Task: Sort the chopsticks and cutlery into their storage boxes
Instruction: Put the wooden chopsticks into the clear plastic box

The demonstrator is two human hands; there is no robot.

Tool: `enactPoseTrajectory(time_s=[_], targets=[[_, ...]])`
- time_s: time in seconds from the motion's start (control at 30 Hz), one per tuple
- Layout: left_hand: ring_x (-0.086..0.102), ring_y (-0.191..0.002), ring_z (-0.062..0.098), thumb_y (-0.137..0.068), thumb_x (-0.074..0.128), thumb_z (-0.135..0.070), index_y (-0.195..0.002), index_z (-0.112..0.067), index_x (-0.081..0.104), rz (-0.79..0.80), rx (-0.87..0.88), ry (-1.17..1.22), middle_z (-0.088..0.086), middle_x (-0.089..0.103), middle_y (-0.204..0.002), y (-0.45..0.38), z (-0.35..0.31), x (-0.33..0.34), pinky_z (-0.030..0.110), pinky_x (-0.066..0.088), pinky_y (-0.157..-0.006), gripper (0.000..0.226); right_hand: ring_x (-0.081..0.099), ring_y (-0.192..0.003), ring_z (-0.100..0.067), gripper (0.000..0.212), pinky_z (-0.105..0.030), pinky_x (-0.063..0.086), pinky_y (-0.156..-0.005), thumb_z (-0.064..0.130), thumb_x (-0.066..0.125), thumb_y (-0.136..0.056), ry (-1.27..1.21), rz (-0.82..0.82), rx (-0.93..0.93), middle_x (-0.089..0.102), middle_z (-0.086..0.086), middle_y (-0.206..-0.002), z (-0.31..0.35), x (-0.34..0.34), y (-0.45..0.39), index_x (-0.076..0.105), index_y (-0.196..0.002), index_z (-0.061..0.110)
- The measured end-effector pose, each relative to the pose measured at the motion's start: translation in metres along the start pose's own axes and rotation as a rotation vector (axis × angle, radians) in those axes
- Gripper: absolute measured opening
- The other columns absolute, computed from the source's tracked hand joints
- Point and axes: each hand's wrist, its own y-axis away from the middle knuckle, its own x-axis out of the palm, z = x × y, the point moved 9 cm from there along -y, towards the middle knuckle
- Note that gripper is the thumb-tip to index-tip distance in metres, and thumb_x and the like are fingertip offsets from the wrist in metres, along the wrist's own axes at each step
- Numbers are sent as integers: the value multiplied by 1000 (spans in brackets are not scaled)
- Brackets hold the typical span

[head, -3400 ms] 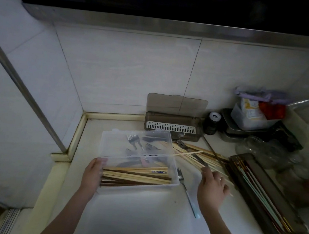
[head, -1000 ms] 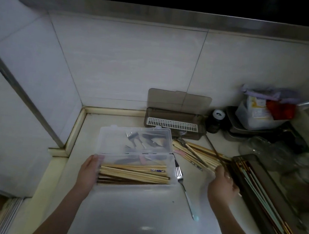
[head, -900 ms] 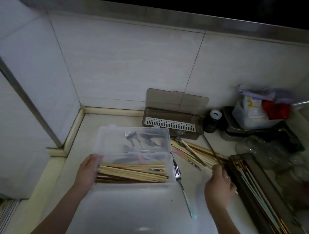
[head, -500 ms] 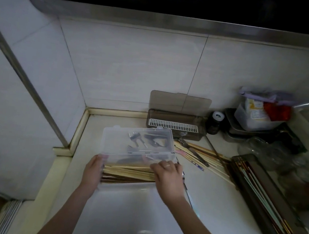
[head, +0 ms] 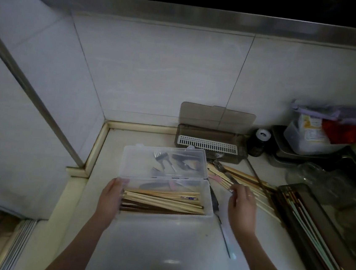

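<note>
The clear plastic box (head: 166, 196) sits on the white surface (head: 160, 254) near the left corner, its lid (head: 163, 163) tipped open at the far side. A layer of wooden chopsticks (head: 161, 200) lies lengthwise in its near half; forks (head: 161, 158) and other dark cutlery show through the lid behind. The left hand (head: 110, 198) grips the box's left end, fingers curled round the wall, steadying it. Just right of the box a fork (head: 221, 223) lies on the surface, handle pointing near. The right hand (head: 242, 205) hovers beside it with fingers loosely bent toward the loose pile of chopsticks (head: 244, 182), which fans out to the right with another fork (head: 223, 171) lying across it; whether the fingertips pinch anything I cannot tell, as that spot is blurred. Further right lies a long dark box (head: 315, 241) holding coloured chopsticks, and at the far wall an open brown box (head: 208, 147) with a white slotted insert.

The step in hand looks like fetching more pieces from the pile. The next move calls for closing on a few sticks, aligning them and laying them parallel in the clear box.
</note>
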Motion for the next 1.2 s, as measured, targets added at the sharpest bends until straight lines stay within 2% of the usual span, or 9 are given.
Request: enactPoseTrajectory(time_s=[0.13,0.27,0.43,0.53,0.67,0.77,0.87,1.03,1.2], targets=[[63,-81,21,-99,41,-28,-89,-24,69,-2,-23,-29,3,69,-87,-4,6,-1,33,47,-76,30,56,-98,-25,23,-40,48,-83,9,47,-92,138,176,80,60,-8,-105,-41,25,-12,55,-112,15],[58,-77,3,-99,43,-22,-91,-21,65,-14,33,-136,-10,62,-83,-1,-4,1,9,42,-65,23,47,-117,-24,26,-41,43,-94,18,45,-95,261,316,82,52,-6,-123,-47,45,-15,50,-120,18],[62,-85,21,-99,40,-26,-85,-27,66,0,25,-46,0,67,-89,4,-5,1,36,46,-81,29,42,-125,-25,35,-41,42,-100,37,42,-96,450,398,107,49,-7,-129,-49,57,-17,50,-122,15],[62,-91,25,-99,40,-27,-84,-29,66,4,29,-49,-2,68,-91,2,-4,0,42,46,-88,30,43,-125,-29,36,-37,43,-99,31,35,-99,534,413,88,48,-13,-131,-43,60,-8,44,-126,9],[61,-88,24,-98,41,-25,-83,-29,65,-3,30,-63,-3,67,-88,1,-4,-1,41,46,-87,29,50,-116,-28,41,-37,46,-96,22,47,-94,593,505,-25,50,-12,-128,-33,64,0,33,-131,9],[60,-84,22,-98,43,-24,-84,-27,66,0,34,-39,-1,66,-86,2,-6,1,36,45,-80,27,43,-123,-29,55,-42,42,-99,19,57,-89,586,559,-21,42,-12,-135,-34,60,8,27,-136,13],[59,-82,20,-98,43,-25,-81,-28,65,-15,28,-27,-4,65,-84,2,-5,0,36,44,-81,28,41,-125,-26,48,-39,41,-102,16,50,-92,533,511,16,40,-10,-136,-38,46,14,28,-134,15],[57,-78,23,-97,44,-25,-84,-25,66,8,12,3,3,66,-83,-4,4,0,33,41,-74,25,48,-117,-29,33,-42,42,-98,17,42,-95,330,282,203,51,-12,-124,-54,8,14,41,-128,20],[57,-74,24,-96,44,-26,-90,-23,65,17,-11,14,3,64,-80,-5,6,3,29,42,-63,23,59,-98,-30,18,-43,42,-88,17,43,-96,282,22,75,63,-6,-99,-29,-19,22,59,-106,19]])
